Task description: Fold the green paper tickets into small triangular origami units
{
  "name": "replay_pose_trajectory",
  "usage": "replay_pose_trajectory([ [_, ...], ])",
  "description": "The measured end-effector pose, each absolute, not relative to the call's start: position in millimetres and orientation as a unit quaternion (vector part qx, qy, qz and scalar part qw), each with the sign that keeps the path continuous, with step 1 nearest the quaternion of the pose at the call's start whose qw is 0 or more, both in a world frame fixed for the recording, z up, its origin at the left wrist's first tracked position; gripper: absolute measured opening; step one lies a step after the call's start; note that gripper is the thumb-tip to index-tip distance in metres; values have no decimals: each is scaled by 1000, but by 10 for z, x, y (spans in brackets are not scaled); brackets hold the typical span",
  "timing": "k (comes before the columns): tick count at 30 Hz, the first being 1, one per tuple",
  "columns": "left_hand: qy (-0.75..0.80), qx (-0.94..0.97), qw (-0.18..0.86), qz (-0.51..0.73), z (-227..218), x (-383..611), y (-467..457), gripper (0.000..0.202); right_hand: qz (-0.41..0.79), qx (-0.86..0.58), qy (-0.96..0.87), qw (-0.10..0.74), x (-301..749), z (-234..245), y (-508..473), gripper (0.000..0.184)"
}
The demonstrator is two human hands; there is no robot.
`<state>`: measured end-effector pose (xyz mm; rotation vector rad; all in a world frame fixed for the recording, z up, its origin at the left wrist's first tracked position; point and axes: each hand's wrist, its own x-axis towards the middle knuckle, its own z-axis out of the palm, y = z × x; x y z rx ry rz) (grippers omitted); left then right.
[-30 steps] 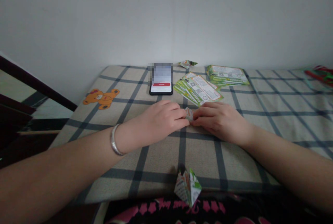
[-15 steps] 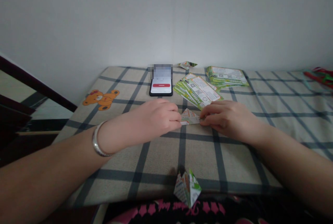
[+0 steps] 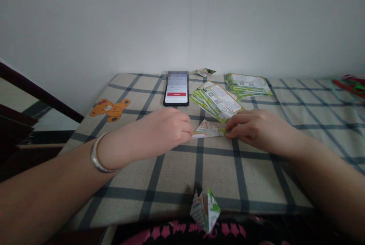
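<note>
A partly folded paper [image 3: 207, 129] with a triangular top and a straight lower strip lies on the checked tablecloth. My left hand [image 3: 173, 127], a silver bangle on its wrist, has its fingers curled together at the paper's left end. At the right end my right hand [image 3: 248, 127] pinches the edge between thumb and fingers. Just beyond the paper, printed leaflets [image 3: 218, 100] are fanned out. A finished-looking folded paper piece [image 3: 205, 211] with pointed tips stands at the table's near edge.
A phone [image 3: 176, 91] with a lit screen lies near the wall. Behind the leaflets are a small folded paper [image 3: 205, 72] and a leaflet stack [image 3: 248, 84]. A bear picture [image 3: 110, 109] is on the cloth at left. Red and green material [image 3: 350, 87] sits far right.
Both hands have slid outward along the paper, the left one leftward and the right one rightward. More of the folded paper shows between them.
</note>
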<state>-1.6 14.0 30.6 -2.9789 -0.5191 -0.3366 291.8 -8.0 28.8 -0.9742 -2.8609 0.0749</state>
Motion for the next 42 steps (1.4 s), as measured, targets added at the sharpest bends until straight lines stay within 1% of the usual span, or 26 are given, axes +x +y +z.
replay_pose_trajectory([
  [1, -140, -986, 40, -83, 307, -20, 156, 21, 25, -322, -945, 59, 2921, 287, -81, 27],
  [3, -116, -991, 21, -68, 306, -30, 194, 24, 25, -328, -943, 59, 2914, 282, -84, 27],
  [9, -125, -988, 9, -87, 245, -24, 257, 24, 20, -387, -919, 77, 2807, 243, -85, 19],
  [11, -143, -984, 29, -102, 213, 6, 236, 22, 15, -424, -901, 92, 2781, 224, -84, 16],
  [13, -153, -979, 55, -121, 178, 48, 195, 23, 14, -445, -890, 101, 2769, 204, -82, 18],
  [15, -181, -971, 66, -144, 139, 94, 146, 20, 17, -440, -892, 100, 2766, 184, -78, 22],
  [17, -230, -960, 55, -153, 95, 138, 98, 19, 21, -424, -900, 102, 2756, 162, -74, 24],
  [21, -289, -944, 25, -156, 13, 201, 45, 31, 21, -402, -907, 122, 2692, 127, -79, 22],
  [25, -325, -932, 9, -163, -37, 216, 47, 50, 29, -390, -909, 141, 2602, 100, -96, 21],
  [27, -323, -932, 5, -162, -53, 209, 55, 52, 27, -384, -910, 156, 2569, 82, -99, 20],
  [31, -302, -938, -5, -170, -54, 202, 67, 45, 20, -368, -910, 191, 2542, 47, -92, 18],
  [37, -307, -927, -67, -204, 7, 231, 69, 30, 40, -385, -897, 216, 2559, 35, -87, 18],
  [42, -302, -921, -73, -235, 4, 239, 48, 24, 35, -380, -888, 257, 2541, 72, -127, 12],
])
